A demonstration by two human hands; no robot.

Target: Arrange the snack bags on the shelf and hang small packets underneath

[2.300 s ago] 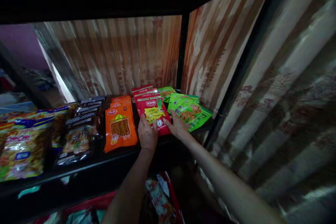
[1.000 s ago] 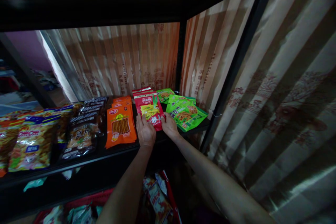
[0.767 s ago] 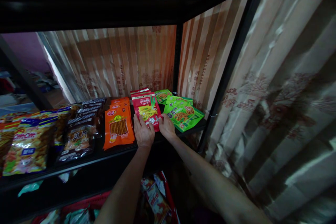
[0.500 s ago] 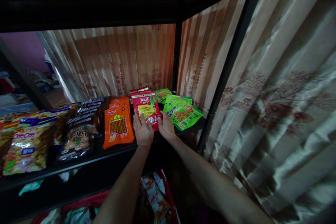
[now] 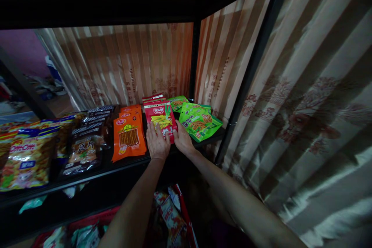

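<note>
A red snack packet (image 5: pixel 159 112) lies face up on top of other red packets on the black shelf (image 5: pixel 116 166). My left hand (image 5: pixel 157 142) rests flat on its lower left part, fingers stretched and slightly apart. Along its lower right edge is my right hand (image 5: pixel 183 138), its thumb at the packet and its other fingers partly hidden. Orange packets (image 5: pixel 128 135) lie in an overlapping row just left of my left hand. Green packets (image 5: pixel 200 122) are spread loosely right of my right hand, near the corner post.
Dark packets (image 5: pixel 84 147) and yellow-blue snack bags (image 5: pixel 29 159) fill the shelf's left side. Black posts (image 5: pixel 247 73) and a low upper shelf (image 5: pixel 95 0) frame the space. Curtains (image 5: pixel 124 62) hang behind and right. Red crates (image 5: pixel 186 211) with packets stand below.
The view has shifted slightly, so the shelf and packets appear a little further left. Both hands stay at the red packet, with my left hand's fingers slightly higher on it.
</note>
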